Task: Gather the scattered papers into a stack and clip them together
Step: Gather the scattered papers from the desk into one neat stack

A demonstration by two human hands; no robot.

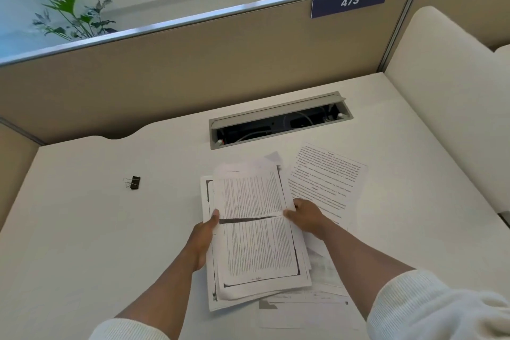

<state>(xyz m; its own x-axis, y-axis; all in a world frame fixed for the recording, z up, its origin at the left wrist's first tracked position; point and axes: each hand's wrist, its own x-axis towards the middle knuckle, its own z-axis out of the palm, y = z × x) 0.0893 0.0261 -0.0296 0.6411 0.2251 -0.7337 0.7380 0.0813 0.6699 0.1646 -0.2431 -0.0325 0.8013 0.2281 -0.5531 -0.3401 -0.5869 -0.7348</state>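
On the white desk point(82, 229), both hands' grip flanks the paper stack point(256, 229); binder clip point(134, 182) well left.

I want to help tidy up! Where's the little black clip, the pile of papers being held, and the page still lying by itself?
binder clip point(134, 182), head view, on its black body.
paper stack point(255, 243), head view, middle of the top printed sheet.
loose sheet point(328, 174), head view, centre of its printed text, right of the stack.
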